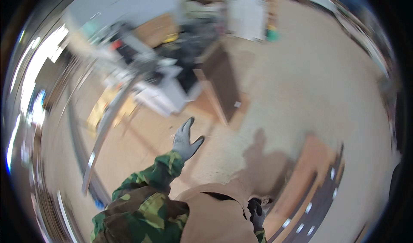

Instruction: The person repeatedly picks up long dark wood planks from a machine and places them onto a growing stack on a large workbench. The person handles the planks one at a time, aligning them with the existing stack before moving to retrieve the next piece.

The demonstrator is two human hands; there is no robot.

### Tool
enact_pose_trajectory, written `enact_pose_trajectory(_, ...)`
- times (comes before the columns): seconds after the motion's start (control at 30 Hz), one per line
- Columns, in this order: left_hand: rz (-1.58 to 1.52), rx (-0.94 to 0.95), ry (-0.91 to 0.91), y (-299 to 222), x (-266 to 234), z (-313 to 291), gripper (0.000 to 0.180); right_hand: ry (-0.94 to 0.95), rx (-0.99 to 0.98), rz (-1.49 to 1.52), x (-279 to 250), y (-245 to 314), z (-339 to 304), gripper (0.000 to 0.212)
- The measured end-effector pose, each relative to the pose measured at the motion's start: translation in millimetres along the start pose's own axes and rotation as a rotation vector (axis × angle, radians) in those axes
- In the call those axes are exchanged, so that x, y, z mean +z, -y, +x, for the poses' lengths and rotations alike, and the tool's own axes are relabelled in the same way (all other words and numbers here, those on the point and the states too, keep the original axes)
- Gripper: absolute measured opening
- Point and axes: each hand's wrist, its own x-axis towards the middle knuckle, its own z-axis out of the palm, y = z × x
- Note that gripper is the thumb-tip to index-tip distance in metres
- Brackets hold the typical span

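Note:
My left hand [186, 142], in a grey glove with dark fingertips, reaches forward with thumb and fingers apart and nothing between them. Just beyond it a dark brown panel [223, 81] with a pale edge stands tilted on the floor. My right hand [257, 213], also gloved, hangs low beside my thigh, near a stack of dark and wood-coloured boards [307, 200]. Its fingers are blurred and partly hidden, so whether it grips anything does not show.
White boxy pieces [161, 92] and black bags [195, 40] are heaped ahead. A long metal bar [107, 120] slants at the left. Farther off stands a white panel [246, 19]. Concrete floor [301, 71] stretches to the right. Much of the view is smeared by motion.

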Motion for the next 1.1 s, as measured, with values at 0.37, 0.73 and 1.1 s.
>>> enact_pose_trajectory(0.37, 0.917, -0.708, -0.196, 198.8, -283.1, -177.9, 0.091, 0.442, -0.122, -0.478, 89.4, 95.6, 17.4, 0.034)
enact_pose_trajectory(0.73, 0.618, -0.532, 0.040, 155.2, -243.6, -173.9, 0.030, 0.289, 0.012, -0.356, 77.7, 49.7, -67.0, 0.034)
enact_pose_trajectory(1.1, 0.416, 0.783, 0.730, -142.7, -8.5, -166.3, 0.055, 0.063, -0.136, 0.930, -14.6, 40.2, -202.3, 0.054)
